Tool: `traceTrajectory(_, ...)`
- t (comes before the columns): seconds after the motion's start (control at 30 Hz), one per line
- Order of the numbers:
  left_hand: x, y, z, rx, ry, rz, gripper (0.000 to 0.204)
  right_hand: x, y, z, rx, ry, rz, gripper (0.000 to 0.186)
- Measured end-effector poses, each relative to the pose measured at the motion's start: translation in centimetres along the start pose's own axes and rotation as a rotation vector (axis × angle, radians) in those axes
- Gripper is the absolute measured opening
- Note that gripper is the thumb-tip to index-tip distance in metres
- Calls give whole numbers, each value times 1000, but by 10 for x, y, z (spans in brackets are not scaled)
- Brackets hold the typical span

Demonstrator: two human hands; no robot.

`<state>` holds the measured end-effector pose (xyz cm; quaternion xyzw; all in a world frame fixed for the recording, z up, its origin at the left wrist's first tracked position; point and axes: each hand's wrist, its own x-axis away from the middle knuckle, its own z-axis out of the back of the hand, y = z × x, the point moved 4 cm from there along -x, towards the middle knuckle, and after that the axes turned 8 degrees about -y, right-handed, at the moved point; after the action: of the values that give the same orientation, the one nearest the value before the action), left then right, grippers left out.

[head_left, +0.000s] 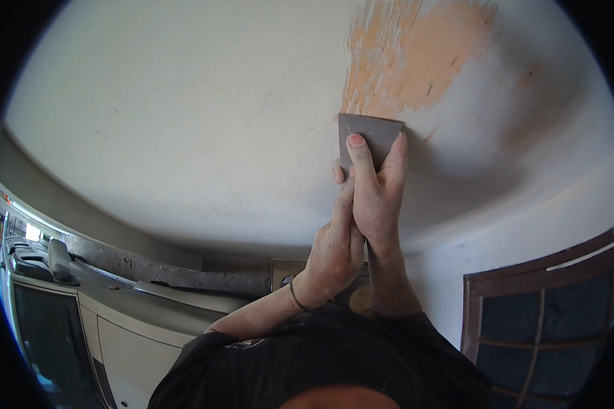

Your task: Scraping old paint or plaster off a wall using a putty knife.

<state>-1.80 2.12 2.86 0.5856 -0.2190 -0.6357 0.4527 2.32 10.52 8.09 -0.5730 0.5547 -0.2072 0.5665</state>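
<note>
A flat grey scraper (371,127) with a straight top edge lies against the pale wall (205,123), at the lower border of a bare orange patch (433,61). My right hand (378,204) is closed on it, the thumb flat on its face and a fingertip showing at its left side. My left hand (335,251), with a thin band on the wrist, presses against the right from the lower left. Its fingers are closed and reach up to the scraper's lower end, where the hands hide whatever handle there is.
Below left stands a light cabinet (136,354) with a dark front panel and grey objects (37,255) on top. A brown-framed window or door with dark panes (573,313) is at lower right. Scratches and small chips mark the wall.
</note>
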Motion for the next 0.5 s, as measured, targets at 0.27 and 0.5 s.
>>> traceTrajectory(0.27, 4, 0, 9, -57, 36, -51, 63, 6, 1, -10, 46, 27, 38, 34)
traceTrajectory(0.5, -3, 13, 14, 76, 1, 48, 50, -2, -10, -8, 13, 16, 15, 33)
